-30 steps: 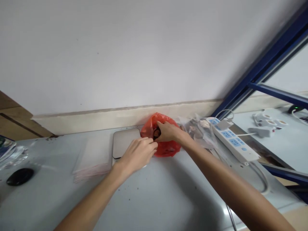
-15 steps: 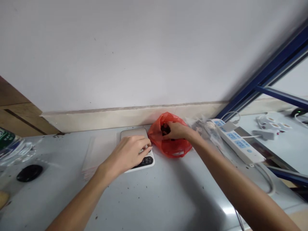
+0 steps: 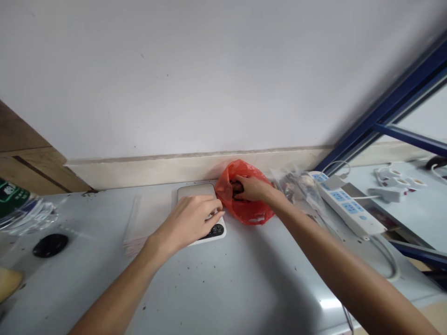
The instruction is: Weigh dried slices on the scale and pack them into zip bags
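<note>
A red plastic bag (image 3: 253,211) stands open against the wall, with dark brown pieces inside. My right hand (image 3: 252,188) reaches into its mouth, fingers spread and curved around the dark pieces; whether it grips any is unclear. Left of the bag lies a white scale (image 3: 197,190) with a grey top and black buttons. Above the scale hovers my left hand (image 3: 195,216), its fingers curled and pressed together near the bag's left edge; what they hold, if anything, is hidden. White sheets or flat bags (image 3: 146,218) are stacked left of the scale.
A white power strip (image 3: 345,204) with cables lies at the right, beside clear plastic bags (image 3: 298,188). A blue metal frame (image 3: 387,111) rises behind it. At the left are a black round object (image 3: 50,245) and a green-labelled clear container (image 3: 14,200).
My right hand has opened its fingers slightly and shifted a little left and deeper into the bag. My left hand stays over the scale. The view has shifted slightly.
</note>
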Demonstrator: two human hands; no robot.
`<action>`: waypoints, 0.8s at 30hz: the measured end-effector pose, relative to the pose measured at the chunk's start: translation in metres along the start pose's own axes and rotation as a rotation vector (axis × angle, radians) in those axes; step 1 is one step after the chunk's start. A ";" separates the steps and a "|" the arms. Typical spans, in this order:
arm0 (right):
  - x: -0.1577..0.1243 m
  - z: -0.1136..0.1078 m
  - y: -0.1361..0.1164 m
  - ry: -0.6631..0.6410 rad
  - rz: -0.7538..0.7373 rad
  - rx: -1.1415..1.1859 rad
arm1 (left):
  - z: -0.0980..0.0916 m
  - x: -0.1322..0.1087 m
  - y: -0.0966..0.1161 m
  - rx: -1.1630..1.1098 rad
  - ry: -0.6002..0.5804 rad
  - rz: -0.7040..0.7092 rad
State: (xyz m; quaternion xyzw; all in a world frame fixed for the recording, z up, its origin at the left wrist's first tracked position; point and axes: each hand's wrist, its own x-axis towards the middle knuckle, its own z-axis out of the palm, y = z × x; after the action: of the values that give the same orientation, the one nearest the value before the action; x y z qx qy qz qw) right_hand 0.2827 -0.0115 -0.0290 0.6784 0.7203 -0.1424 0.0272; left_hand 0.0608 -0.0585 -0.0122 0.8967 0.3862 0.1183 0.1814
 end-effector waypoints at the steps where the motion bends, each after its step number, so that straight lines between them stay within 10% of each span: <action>1: -0.002 0.000 0.001 -0.008 0.002 0.007 | 0.000 0.000 0.000 0.004 0.004 0.000; 24: -0.024 -0.035 0.024 0.086 -0.036 0.155 | -0.015 -0.007 -0.001 -0.001 0.030 0.004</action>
State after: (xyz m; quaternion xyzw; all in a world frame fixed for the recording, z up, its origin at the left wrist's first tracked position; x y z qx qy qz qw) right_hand 0.3132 -0.0251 0.0058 0.6707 0.7198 -0.1688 -0.0592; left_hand 0.0499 -0.0592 0.0008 0.8955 0.3870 0.1321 0.1758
